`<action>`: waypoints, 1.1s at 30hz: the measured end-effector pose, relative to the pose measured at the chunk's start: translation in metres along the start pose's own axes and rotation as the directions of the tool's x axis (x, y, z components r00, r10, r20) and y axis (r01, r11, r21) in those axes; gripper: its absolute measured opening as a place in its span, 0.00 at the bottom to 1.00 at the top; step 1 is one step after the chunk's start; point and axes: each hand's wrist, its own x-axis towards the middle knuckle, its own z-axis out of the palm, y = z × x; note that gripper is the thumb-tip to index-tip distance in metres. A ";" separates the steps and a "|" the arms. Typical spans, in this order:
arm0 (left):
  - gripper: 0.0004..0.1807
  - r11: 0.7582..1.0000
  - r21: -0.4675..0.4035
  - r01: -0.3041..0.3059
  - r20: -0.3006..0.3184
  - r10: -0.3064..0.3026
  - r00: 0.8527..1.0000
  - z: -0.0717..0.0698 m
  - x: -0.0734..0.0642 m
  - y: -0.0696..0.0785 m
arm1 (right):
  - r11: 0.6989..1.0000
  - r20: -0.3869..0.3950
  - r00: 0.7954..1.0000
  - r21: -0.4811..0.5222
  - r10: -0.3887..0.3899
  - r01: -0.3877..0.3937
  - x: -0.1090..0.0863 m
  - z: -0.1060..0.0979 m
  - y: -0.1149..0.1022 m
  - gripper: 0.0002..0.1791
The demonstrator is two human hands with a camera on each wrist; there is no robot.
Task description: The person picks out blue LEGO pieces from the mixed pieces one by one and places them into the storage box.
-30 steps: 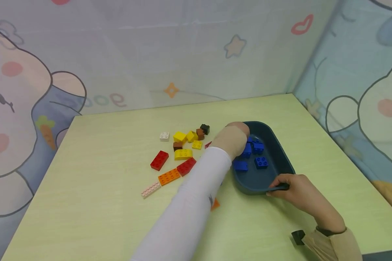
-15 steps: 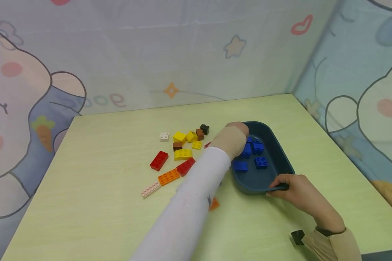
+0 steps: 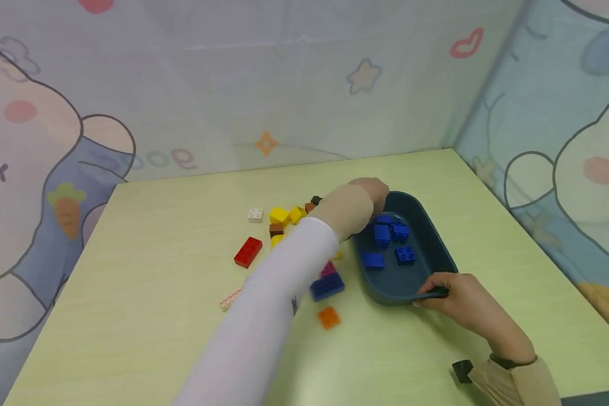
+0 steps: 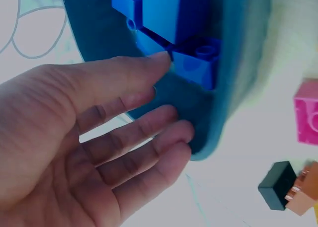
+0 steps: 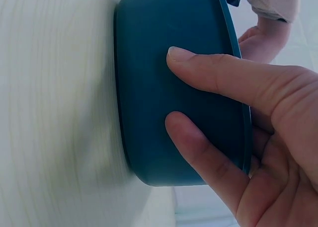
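Note:
A dark blue-green plastic tray [image 3: 391, 286] stands at the right of the table with several blue toy bricks [image 3: 405, 255] in it. My left hand [image 3: 378, 192] is over the tray's far left end. In the left wrist view its fingers are spread and loosely bent, and nothing lies between thumb and fingers. The thumb [image 4: 149, 70] overlaps the blue bricks [image 4: 196, 65] there. My right hand [image 3: 459, 293] grips the tray's near right corner. The right wrist view shows thumb [image 5: 198, 68] and a finger [image 5: 198, 142] against the outer wall, the others behind the rim.
Left of the tray lie loose bricks: yellow [image 3: 279, 215], red [image 3: 247, 252], white [image 3: 255, 215], dark blue [image 3: 327, 286], magenta [image 3: 328, 269] and orange [image 3: 329, 318]. The left sleeve [image 3: 264, 310] hides part of them. A patterned cloth [image 3: 208, 96] bounds the table's back.
My left hand and forearm have drawn a little left, showing more of the blue bricks and baring the dark blue and magenta bricks. My right hand stays on the tray.

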 end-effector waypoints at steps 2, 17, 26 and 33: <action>0.05 1.000 -0.017 -0.003 -0.003 0.003 1.000 0.001 0.000 -0.003 | 1.000 0.002 1.000 0.002 0.003 -0.003 0.000 0.000 0.000 0.07; 0.18 0.987 0.008 -0.162 0.043 0.161 0.986 0.003 -0.001 -0.010 | 1.000 -0.003 1.000 -0.005 0.021 -0.021 -0.001 -0.003 0.000 0.06; 0.20 0.967 -0.029 -0.253 0.002 0.254 0.967 0.012 -0.033 -0.036 | 1.000 0.012 1.000 0.007 0.020 -0.020 0.002 -0.001 -0.002 0.06; 0.19 0.958 -0.093 -0.272 -0.021 0.272 0.962 0.020 -0.072 -0.056 | 1.000 0.010 1.000 -0.010 0.012 -0.012 0.002 0.000 -0.002 0.07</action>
